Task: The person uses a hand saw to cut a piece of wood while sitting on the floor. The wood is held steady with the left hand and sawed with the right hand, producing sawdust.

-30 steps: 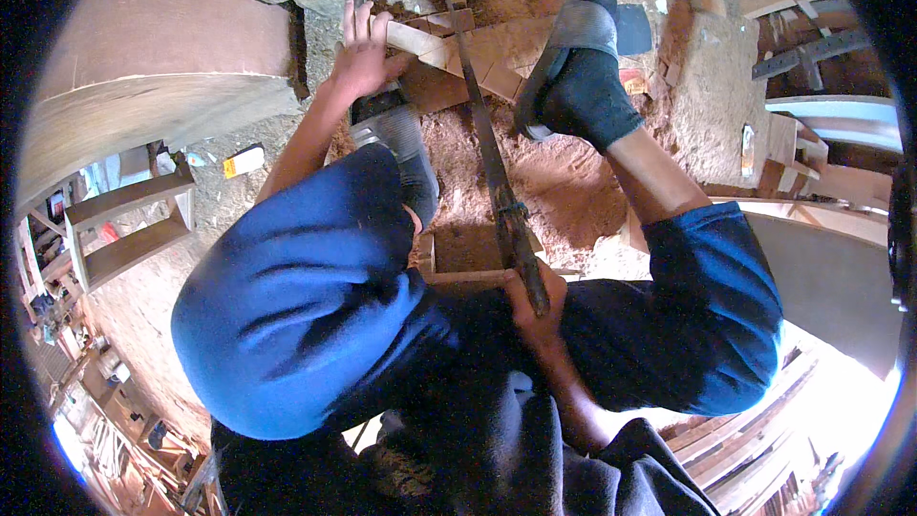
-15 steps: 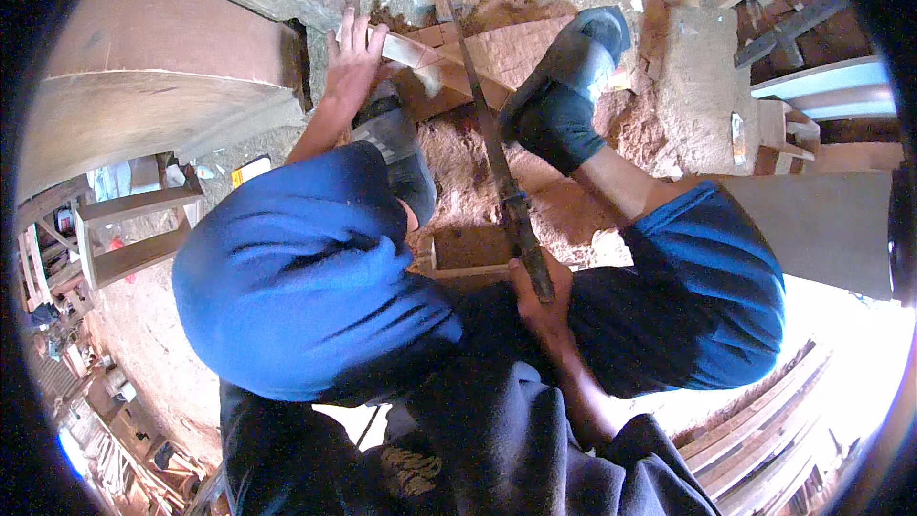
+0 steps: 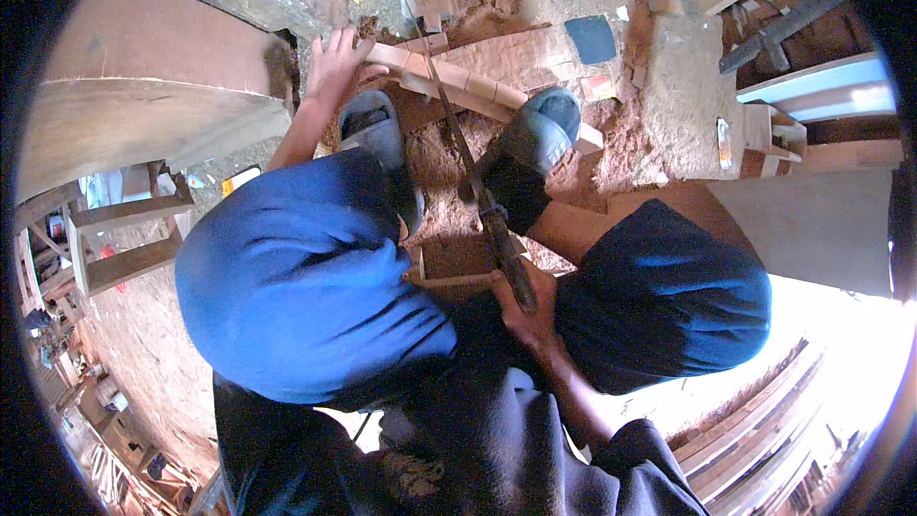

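A pale wooden strip point(image 3: 458, 86) lies slantwise on the floor, several evenly spaced lines across it. My left hand point(image 3: 334, 65) grips its left end, fingers over the wood and thumb nearer me. My right hand point(image 3: 530, 311) is wrapped round the handle of a long, narrow-bladed tool, apparently a handsaw point(image 3: 458, 148) seen edge-on. Its dark blade points away from me and passes over the strip; whether they touch I cannot tell. My right sandalled foot point(image 3: 549, 124) rests on the strip towards its right end. My left sandalled foot point(image 3: 377, 134) is on the floor nearer me.
Reddish sawdust point(image 3: 444, 172) covers the floor between my feet. A large wooden panel point(image 3: 162, 57) stands at the left, above a small wooden frame point(image 3: 134, 239). A grey board point(image 3: 802, 229) is at the right. Stacked planks point(image 3: 755, 430) lie lower right.
My right foot has come down and inward onto the strip, and the knee has shifted inward. More of the strip shows. The saw has moved slightly left; my left hand stays at the strip's end.
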`<action>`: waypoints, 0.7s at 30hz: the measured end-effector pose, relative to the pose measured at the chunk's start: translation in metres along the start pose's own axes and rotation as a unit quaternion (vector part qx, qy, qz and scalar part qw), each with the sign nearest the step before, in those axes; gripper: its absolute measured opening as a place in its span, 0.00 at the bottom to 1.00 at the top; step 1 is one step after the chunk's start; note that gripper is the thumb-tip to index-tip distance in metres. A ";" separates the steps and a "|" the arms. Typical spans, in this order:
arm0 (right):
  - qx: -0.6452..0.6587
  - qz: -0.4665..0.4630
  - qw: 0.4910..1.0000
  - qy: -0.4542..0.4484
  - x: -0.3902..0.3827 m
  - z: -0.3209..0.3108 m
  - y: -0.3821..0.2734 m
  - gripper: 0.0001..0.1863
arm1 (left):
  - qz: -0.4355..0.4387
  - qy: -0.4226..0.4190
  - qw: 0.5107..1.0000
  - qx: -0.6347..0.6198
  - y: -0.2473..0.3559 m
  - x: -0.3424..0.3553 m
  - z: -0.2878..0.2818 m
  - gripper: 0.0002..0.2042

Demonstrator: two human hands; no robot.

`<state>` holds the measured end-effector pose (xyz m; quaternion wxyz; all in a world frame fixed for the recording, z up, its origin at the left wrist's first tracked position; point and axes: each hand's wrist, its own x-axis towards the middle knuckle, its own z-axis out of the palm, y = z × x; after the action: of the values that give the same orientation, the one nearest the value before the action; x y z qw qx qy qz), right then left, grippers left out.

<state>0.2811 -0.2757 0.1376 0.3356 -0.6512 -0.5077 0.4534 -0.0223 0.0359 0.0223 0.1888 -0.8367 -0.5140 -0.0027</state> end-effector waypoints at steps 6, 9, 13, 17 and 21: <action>-0.016 -0.011 0.999 -0.038 0.003 -0.001 0.007 0.08 | -0.059 -0.091 0.989 0.099 -0.052 -0.014 0.009 0.26; -0.020 -0.011 0.999 -0.028 0.004 0.003 0.006 0.08 | -0.071 -0.099 0.986 0.117 -0.066 -0.032 0.013 0.25; -0.014 -0.006 1.000 -0.021 0.013 0.009 0.006 0.10 | -0.075 -0.077 0.987 0.122 -0.043 -0.038 0.025 0.21; -0.019 0.070 0.994 -0.086 0.015 0.009 -0.007 0.19 | -0.066 -0.010 0.987 0.144 -0.060 -0.045 0.031 0.21; -0.033 0.018 0.995 -0.097 0.014 0.014 0.005 0.21 | -0.089 -0.002 0.995 0.041 -0.062 -0.028 0.030 0.17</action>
<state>0.2710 -0.2635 0.1247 0.2546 -0.6239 -0.5406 0.5037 -0.0943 0.0459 0.0082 0.2208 -0.7791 -0.5867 0.0032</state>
